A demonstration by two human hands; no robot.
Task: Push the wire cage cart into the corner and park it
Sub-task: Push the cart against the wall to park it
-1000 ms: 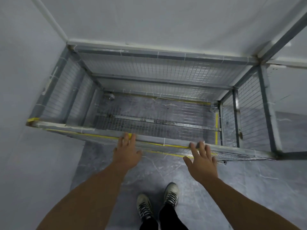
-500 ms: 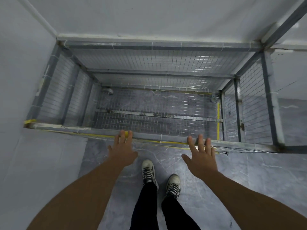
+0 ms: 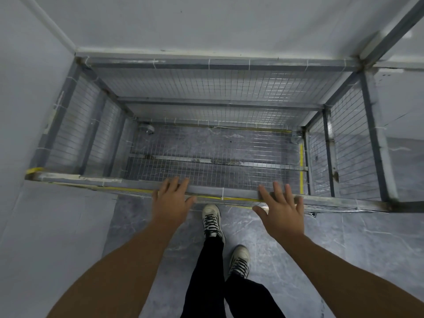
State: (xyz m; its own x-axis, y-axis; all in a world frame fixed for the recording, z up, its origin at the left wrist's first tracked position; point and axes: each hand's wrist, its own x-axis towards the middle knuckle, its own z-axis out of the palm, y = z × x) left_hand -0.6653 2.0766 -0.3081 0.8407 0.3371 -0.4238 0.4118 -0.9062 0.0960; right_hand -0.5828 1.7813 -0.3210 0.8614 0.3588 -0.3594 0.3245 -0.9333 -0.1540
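Note:
The wire cage cart (image 3: 229, 64) is a grey metal frame with mesh walls and a mesh floor, open at the top and holding nothing. It sits in the corner, its far rail against the back wall and its left side along the left wall. My left hand (image 3: 171, 203) lies flat on the near top rail (image 3: 91, 180), fingers spread over the edge. My right hand (image 3: 281, 208) rests the same way further right on that rail. Neither hand curls around the bar. Yellow tape runs along the near rail.
The white left wall (image 3: 27, 88) and back wall (image 3: 206, 24) meet at the corner behind the cart. Another metal frame (image 3: 394, 26) stands at the upper right. My two sneakers (image 3: 212, 220) stand on the grey marbled floor (image 3: 344, 237) just behind the cart.
The cart has rolled further into the corner and now meets the back wall. I have stepped forward, one foot ahead. Both hands stay flat on the near rail.

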